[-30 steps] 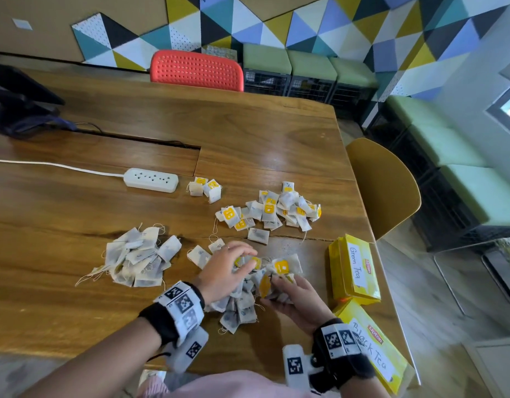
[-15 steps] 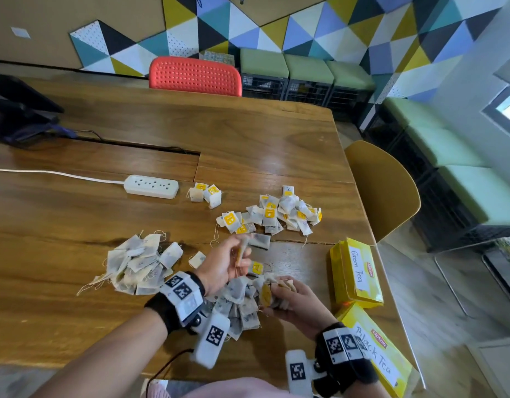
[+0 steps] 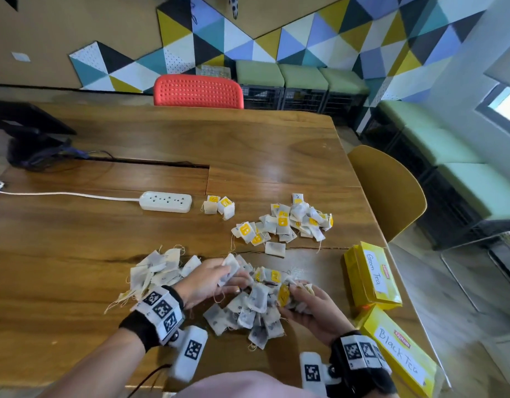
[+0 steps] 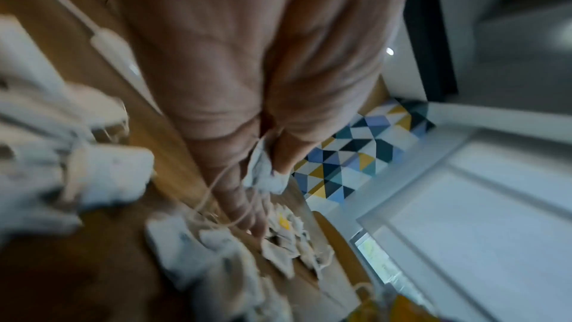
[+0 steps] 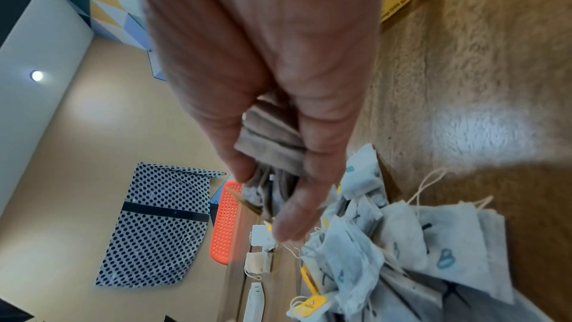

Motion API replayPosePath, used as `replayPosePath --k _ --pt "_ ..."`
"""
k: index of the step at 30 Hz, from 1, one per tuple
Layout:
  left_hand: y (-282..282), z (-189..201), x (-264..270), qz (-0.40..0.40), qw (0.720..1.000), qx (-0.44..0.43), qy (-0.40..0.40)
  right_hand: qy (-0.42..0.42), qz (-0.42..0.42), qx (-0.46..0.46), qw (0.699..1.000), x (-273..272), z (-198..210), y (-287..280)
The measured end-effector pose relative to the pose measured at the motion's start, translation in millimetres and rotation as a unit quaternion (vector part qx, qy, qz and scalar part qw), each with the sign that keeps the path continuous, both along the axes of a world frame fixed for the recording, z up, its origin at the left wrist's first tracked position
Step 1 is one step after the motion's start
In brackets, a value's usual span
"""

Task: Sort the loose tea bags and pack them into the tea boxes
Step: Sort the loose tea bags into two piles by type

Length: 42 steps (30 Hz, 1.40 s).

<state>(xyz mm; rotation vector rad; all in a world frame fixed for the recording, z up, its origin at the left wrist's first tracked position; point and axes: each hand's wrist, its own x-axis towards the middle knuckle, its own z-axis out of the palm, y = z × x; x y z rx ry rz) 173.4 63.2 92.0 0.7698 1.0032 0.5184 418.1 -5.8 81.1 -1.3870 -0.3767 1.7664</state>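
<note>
A black monitor stand (image 3: pixel 32 139) is sitting at the far left of the wooden table (image 3: pixel 75 282), and a white power strip (image 3: pixel 166 201) is lying further in, its cord trailing off to the left. Nearer the person, a left pile of tea bags (image 3: pixel 154 272) without yellow tags is resting just beside the left hand (image 3: pixel 205 282). That hand is pinching a single tea bag (image 3: pixel 229 268) between thumb and fingers, holding it just above the near edge of the middle heap; the left wrist view is blurred but is showing the same bag (image 4: pixel 263 175) gripped at the fingertips, with a string looping below it.

Directly between the two hands, the middle heap of tea bags (image 3: pixel 253 311) is spreading toward the table's near edge. Two tagged bags (image 3: pixel 219 205) are lying apart beside the power strip, and a far pile with yellow tags (image 3: pixel 288 222) is sitting beyond the heap.

The right hand (image 3: pixel 308 308) is clutching a small bundle of tea bags (image 5: pixel 272 141), fingers and thumb curled round it, touching the heap's right side.

At the right edge of the table, the Green Tea box (image 3: pixel 371 277) is lying flat, well clear of the right hand, and the Black Tea box (image 3: pixel 400 357) is sitting just beside that wrist. A yellow chair (image 3: pixel 391 191) is standing off the table's right side.
</note>
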Motion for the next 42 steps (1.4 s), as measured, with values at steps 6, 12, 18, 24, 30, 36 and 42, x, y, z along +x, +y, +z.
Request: replayPosePath --k 6,12,18,24,30,36,42 --pt "2 -26 -67 -0.017 0.854 0.336 0.398 0.016 -0.035 0.002 0.999 -18 1 -4" --pt "-2 -59 -96 -0.196 0.729 0.375 0.539 0.020 -0.030 -0.007 0.999 -40 3 -10" --pt "-14 -22 -58 -0.111 0.776 0.507 0.358 0.034 -0.036 -0.009 0.999 -63 12 -7" --pt "-17 -11 -12 -0.185 0.797 0.498 0.286 0.042 -0.042 -0.008 0.998 -79 21 2" --pt "-12 -14 -3 -0.102 0.811 0.508 0.270 0.039 -0.054 -0.003 0.998 -83 27 5" --pt "1 -12 -12 -0.082 0.946 0.270 0.158 0.059 -0.089 -0.025 0.994 -77 23 1" --pt "-2 -8 -18 -0.067 0.980 0.158 0.101 0.065 -0.092 -0.031 0.993 -74 21 -1"
